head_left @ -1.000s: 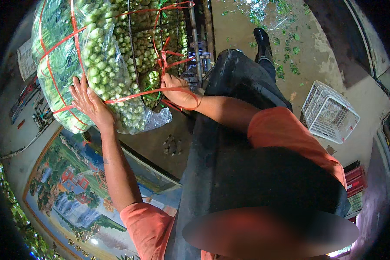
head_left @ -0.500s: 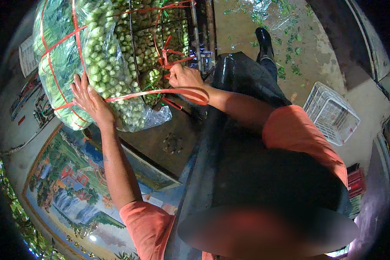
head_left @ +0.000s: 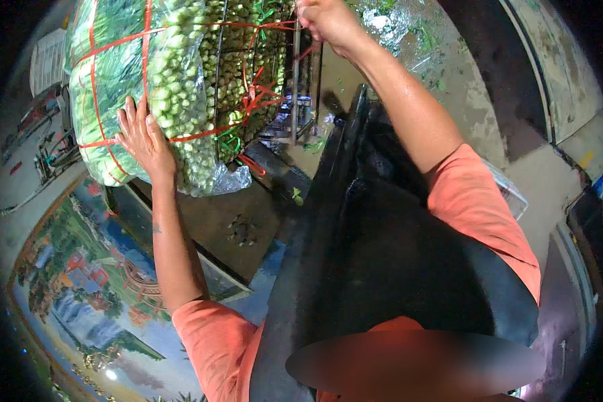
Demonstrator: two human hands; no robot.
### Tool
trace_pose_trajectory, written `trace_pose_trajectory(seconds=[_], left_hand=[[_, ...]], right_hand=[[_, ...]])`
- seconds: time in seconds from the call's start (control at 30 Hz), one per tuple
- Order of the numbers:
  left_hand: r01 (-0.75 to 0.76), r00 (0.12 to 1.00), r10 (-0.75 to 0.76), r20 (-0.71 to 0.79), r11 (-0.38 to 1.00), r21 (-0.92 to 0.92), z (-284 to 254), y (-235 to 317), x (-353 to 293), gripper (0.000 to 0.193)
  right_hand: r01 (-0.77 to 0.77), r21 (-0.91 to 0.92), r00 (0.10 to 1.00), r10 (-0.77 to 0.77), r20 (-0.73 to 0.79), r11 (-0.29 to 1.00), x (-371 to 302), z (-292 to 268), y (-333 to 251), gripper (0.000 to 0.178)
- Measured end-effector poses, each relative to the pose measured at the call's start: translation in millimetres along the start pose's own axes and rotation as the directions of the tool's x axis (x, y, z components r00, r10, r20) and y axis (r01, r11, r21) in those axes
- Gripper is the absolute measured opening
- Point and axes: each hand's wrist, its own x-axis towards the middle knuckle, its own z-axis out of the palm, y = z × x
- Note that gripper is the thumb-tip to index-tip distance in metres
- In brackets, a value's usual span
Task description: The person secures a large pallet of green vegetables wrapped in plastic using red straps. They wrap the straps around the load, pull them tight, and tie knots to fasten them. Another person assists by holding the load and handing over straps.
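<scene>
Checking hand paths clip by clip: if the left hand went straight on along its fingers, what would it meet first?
Probably the red binding strap crossing the plastic-wrapped leafy greens ahead of the left hand; the bundle's curve leaves depth unclear.

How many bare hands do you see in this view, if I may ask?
2: the left hand lies spread on the plastic-wrapped greens; the right hand is at the picture's top edge, near a metal bar. No others show.
</scene>
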Motion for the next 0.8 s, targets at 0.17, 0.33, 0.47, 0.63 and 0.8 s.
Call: trace_pose_trajectory(seconds=[0.17, 0.33, 0.47, 0.63, 0.8], left_hand=[[-0.030, 0.975, 0.050, -0.215, 0.995, 0.093, -16.0, 21.9, -1.1, 0.037], [0.322, 0.889, -0.360, -0.281, 0.931, -0.174, 6.1, 123.5, -87.8, 0.032], [0.519, 0.523, -0.850, 0.058, 0.264, -0.813, 98.3, 151.4, -95.5, 0.041], [0.419, 0.321, -0.943, 0.086, 0.060, -0.906, 103.2, 176.9, -68.5, 0.052], [0.086, 0.191, -0.981, 0.024, -0.008, -0.996, 131.4, 178.8, -49.1, 0.052]], right_hand=[[0.344, -0.923, 0.917, 0.148, 0.369, 0.174, -56.0, 0.4, 2.0, 0.024], [0.435, -0.870, 0.650, 0.588, 0.481, 0.231, -103.1, 5.4, 19.8, 0.020], [0.782, -0.409, 0.419, 0.088, 0.904, 0.471, -140.3, -17.0, 78.9, 0.020], [0.450, -0.729, 0.602, 0.427, 0.675, 0.516, -126.0, 3.9, 22.4, 0.022], [0.392, -0.799, 0.605, 0.526, 0.597, 0.456, -107.4, 6.7, 3.3, 0.022]])
